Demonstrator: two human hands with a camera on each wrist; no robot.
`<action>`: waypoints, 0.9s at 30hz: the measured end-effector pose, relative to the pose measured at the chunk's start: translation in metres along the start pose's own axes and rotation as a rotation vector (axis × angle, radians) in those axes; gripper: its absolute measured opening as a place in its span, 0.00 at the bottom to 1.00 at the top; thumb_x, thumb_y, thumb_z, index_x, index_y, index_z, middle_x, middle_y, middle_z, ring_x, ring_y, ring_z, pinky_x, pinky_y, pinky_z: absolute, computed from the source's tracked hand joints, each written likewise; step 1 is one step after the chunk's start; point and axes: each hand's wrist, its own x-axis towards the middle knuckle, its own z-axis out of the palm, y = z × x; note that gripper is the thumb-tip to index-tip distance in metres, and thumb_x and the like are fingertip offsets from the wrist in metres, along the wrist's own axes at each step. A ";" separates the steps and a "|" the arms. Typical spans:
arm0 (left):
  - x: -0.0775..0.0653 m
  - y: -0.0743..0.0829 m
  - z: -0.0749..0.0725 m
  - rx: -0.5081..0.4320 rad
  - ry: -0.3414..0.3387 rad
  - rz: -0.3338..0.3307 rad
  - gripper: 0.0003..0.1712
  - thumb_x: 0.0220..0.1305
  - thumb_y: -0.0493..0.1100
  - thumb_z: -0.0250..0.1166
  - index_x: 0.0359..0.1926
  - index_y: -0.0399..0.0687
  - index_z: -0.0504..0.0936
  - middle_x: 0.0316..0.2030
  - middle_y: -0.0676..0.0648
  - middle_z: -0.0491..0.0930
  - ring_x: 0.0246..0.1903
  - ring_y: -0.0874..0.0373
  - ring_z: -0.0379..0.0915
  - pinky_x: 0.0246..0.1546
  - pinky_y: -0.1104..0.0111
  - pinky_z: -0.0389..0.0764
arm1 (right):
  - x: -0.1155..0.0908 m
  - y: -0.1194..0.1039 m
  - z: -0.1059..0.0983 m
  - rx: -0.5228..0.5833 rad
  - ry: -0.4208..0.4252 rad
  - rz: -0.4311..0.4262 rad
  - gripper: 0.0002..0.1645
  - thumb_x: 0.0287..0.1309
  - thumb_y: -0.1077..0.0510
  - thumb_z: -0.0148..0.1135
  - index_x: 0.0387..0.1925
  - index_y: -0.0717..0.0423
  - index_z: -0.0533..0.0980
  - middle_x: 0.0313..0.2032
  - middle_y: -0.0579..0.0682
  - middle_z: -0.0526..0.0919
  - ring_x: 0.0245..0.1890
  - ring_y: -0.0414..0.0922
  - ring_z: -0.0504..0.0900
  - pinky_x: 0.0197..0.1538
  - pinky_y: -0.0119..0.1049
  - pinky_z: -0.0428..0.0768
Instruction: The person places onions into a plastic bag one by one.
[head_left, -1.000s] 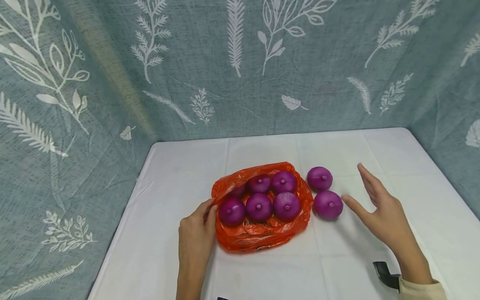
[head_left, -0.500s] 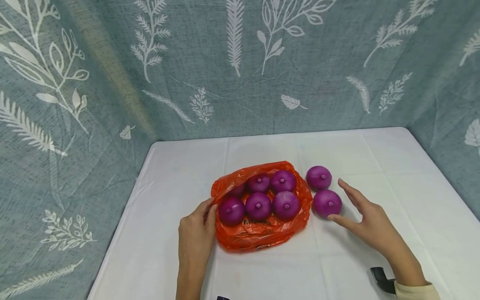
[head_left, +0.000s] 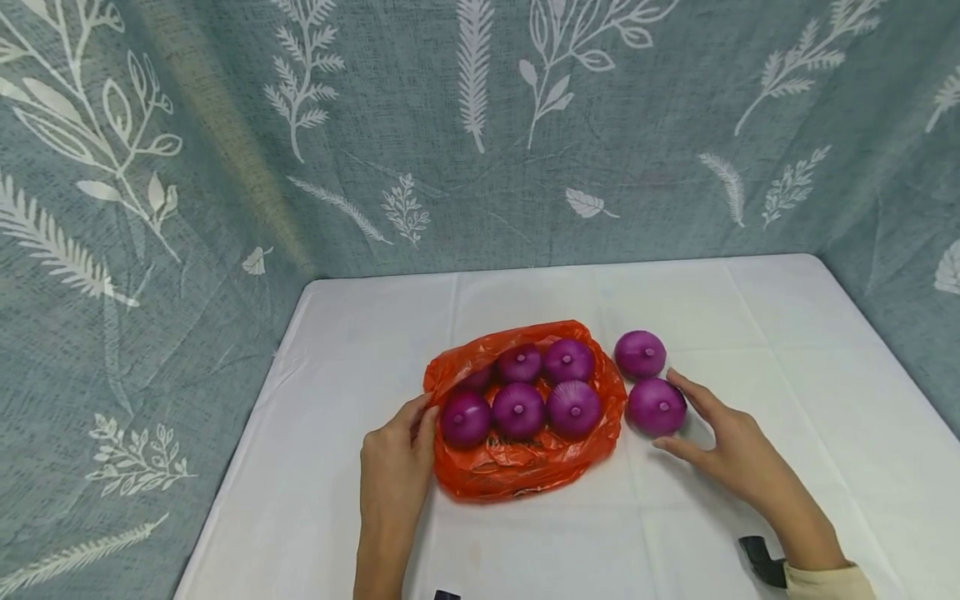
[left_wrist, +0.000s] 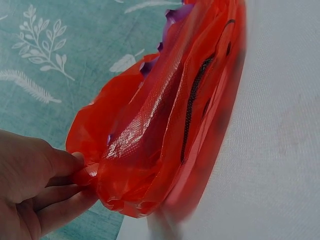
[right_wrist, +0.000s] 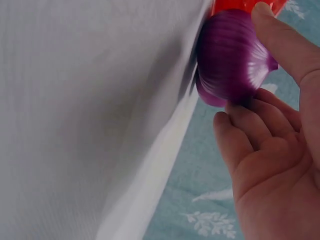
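Observation:
My left hand (head_left: 393, 467) pinches the left edge of a red plastic bag (head_left: 517, 479) between thumb and fingers. Several purple onions (head_left: 518, 410) sit inside its spread mouth, and one at the left is partly hidden under the folded rim. In the left wrist view the bag (left_wrist: 145, 145) bulges, with the hand (left_wrist: 35, 185) at its gathered corner. Right of the bag, two loose onions lie on the table, a far one (head_left: 640, 354) and a near one (head_left: 657, 407). Around the near onion (right_wrist: 227, 55), my right hand (head_left: 731, 446) has its thumb and fingers spread, fingertips right at its sides.
A white cloth covers the table (head_left: 337, 358), with its far edge behind the bag. Green-blue curtains (head_left: 465, 208) with white leaf prints hang at the back and both sides. A black strap piece (head_left: 761, 560) sticks out at my right wrist.
My right hand has moved left and down to the near loose onion, thumb and fingers now on either side of it. The left hand stays on the bag, and the onions have not moved.

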 end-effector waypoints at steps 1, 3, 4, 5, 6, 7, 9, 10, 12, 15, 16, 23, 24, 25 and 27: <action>0.000 0.000 0.000 0.000 0.000 0.000 0.18 0.71 0.40 0.71 0.58 0.38 0.87 0.47 0.37 0.90 0.45 0.44 0.90 0.46 0.55 0.89 | 0.000 0.000 0.001 0.000 -0.001 0.000 0.59 0.57 0.42 0.81 0.83 0.47 0.59 0.74 0.65 0.70 0.67 0.74 0.74 0.63 0.73 0.74; 0.000 0.000 0.000 -0.001 0.001 -0.001 0.18 0.71 0.40 0.72 0.58 0.38 0.88 0.47 0.37 0.90 0.45 0.44 0.90 0.46 0.54 0.89 | 0.002 0.000 0.002 -0.002 -0.002 -0.001 0.59 0.57 0.43 0.81 0.83 0.47 0.59 0.74 0.66 0.70 0.67 0.74 0.74 0.63 0.73 0.73; 0.000 -0.001 0.001 -0.001 0.001 -0.001 0.18 0.71 0.40 0.72 0.58 0.38 0.88 0.47 0.38 0.90 0.45 0.44 0.90 0.46 0.54 0.89 | 0.002 0.000 0.002 -0.004 -0.002 0.000 0.59 0.57 0.44 0.81 0.83 0.47 0.59 0.74 0.66 0.70 0.66 0.74 0.74 0.63 0.73 0.73; 0.000 -0.001 0.001 -0.001 0.002 -0.002 0.18 0.71 0.40 0.72 0.58 0.38 0.88 0.47 0.38 0.90 0.45 0.44 0.90 0.47 0.54 0.89 | 0.002 0.000 0.002 -0.007 0.001 -0.002 0.59 0.57 0.44 0.81 0.82 0.48 0.59 0.73 0.67 0.71 0.66 0.74 0.74 0.63 0.73 0.73; 0.000 -0.001 0.001 0.000 0.002 -0.003 0.17 0.71 0.41 0.72 0.58 0.39 0.88 0.47 0.38 0.90 0.45 0.45 0.90 0.47 0.54 0.89 | 0.002 0.000 0.003 -0.009 0.006 -0.004 0.58 0.57 0.45 0.81 0.82 0.48 0.60 0.73 0.68 0.71 0.66 0.74 0.75 0.63 0.73 0.74; 0.000 -0.001 0.001 0.000 0.002 -0.004 0.17 0.71 0.41 0.72 0.58 0.39 0.88 0.47 0.38 0.90 0.45 0.45 0.90 0.47 0.54 0.89 | 0.002 0.000 0.003 -0.011 0.009 -0.006 0.58 0.57 0.46 0.81 0.82 0.49 0.60 0.72 0.68 0.71 0.66 0.74 0.75 0.63 0.73 0.74; 0.000 -0.002 0.000 0.001 0.003 -0.005 0.17 0.72 0.40 0.71 0.58 0.39 0.88 0.47 0.38 0.90 0.45 0.45 0.90 0.47 0.54 0.89 | 0.003 0.000 0.004 -0.016 0.017 -0.014 0.57 0.57 0.48 0.82 0.81 0.50 0.61 0.71 0.69 0.72 0.66 0.74 0.75 0.63 0.73 0.74; 0.000 -0.002 0.000 0.002 0.004 -0.006 0.17 0.72 0.40 0.71 0.58 0.39 0.88 0.47 0.39 0.90 0.45 0.45 0.90 0.47 0.54 0.89 | 0.003 0.000 0.005 -0.018 0.024 -0.020 0.57 0.57 0.48 0.82 0.81 0.51 0.61 0.71 0.69 0.72 0.66 0.74 0.75 0.63 0.73 0.74; 0.000 -0.002 -0.001 0.002 0.005 -0.008 0.17 0.72 0.40 0.71 0.58 0.39 0.88 0.46 0.39 0.90 0.45 0.45 0.90 0.46 0.54 0.89 | 0.003 0.000 0.006 -0.021 0.028 -0.030 0.56 0.56 0.50 0.82 0.80 0.52 0.62 0.70 0.69 0.73 0.66 0.73 0.75 0.63 0.73 0.74; 0.000 -0.002 -0.001 0.000 0.003 -0.011 0.17 0.71 0.40 0.72 0.58 0.39 0.88 0.46 0.38 0.90 0.45 0.45 0.90 0.46 0.54 0.89 | 0.005 0.000 0.009 -0.025 0.038 -0.047 0.54 0.55 0.53 0.83 0.78 0.53 0.64 0.69 0.68 0.75 0.66 0.72 0.76 0.63 0.71 0.75; 0.000 -0.001 -0.001 -0.001 0.002 -0.013 0.17 0.71 0.40 0.72 0.58 0.39 0.88 0.47 0.38 0.90 0.45 0.45 0.90 0.46 0.54 0.89 | 0.006 0.000 0.009 -0.025 0.042 -0.052 0.53 0.55 0.54 0.83 0.78 0.54 0.65 0.69 0.68 0.76 0.65 0.71 0.77 0.63 0.71 0.75; 0.000 0.000 -0.003 -0.021 -0.001 -0.022 0.17 0.72 0.39 0.71 0.58 0.38 0.88 0.48 0.38 0.90 0.46 0.46 0.90 0.46 0.54 0.89 | 0.008 -0.004 0.006 -0.031 0.078 -0.062 0.50 0.53 0.56 0.84 0.73 0.57 0.69 0.64 0.68 0.81 0.62 0.68 0.81 0.60 0.65 0.79; 0.000 0.000 -0.003 -0.024 0.000 -0.022 0.17 0.71 0.39 0.71 0.58 0.38 0.88 0.48 0.38 0.90 0.46 0.46 0.90 0.45 0.54 0.89 | 0.008 -0.005 0.005 -0.029 0.086 -0.062 0.49 0.52 0.56 0.85 0.73 0.57 0.69 0.64 0.68 0.81 0.61 0.67 0.82 0.60 0.64 0.79; 0.001 0.000 -0.003 -0.025 0.002 -0.021 0.17 0.71 0.39 0.71 0.58 0.38 0.88 0.48 0.38 0.90 0.46 0.46 0.90 0.45 0.54 0.89 | 0.008 -0.005 0.003 -0.025 0.091 -0.063 0.50 0.52 0.56 0.85 0.72 0.57 0.70 0.64 0.68 0.81 0.61 0.67 0.82 0.59 0.62 0.79; 0.001 0.000 -0.003 -0.026 0.005 -0.019 0.17 0.71 0.39 0.71 0.57 0.38 0.88 0.48 0.39 0.90 0.46 0.47 0.90 0.45 0.54 0.90 | 0.009 -0.007 0.001 -0.018 0.103 -0.072 0.50 0.51 0.57 0.85 0.72 0.58 0.70 0.63 0.68 0.81 0.60 0.67 0.83 0.58 0.60 0.80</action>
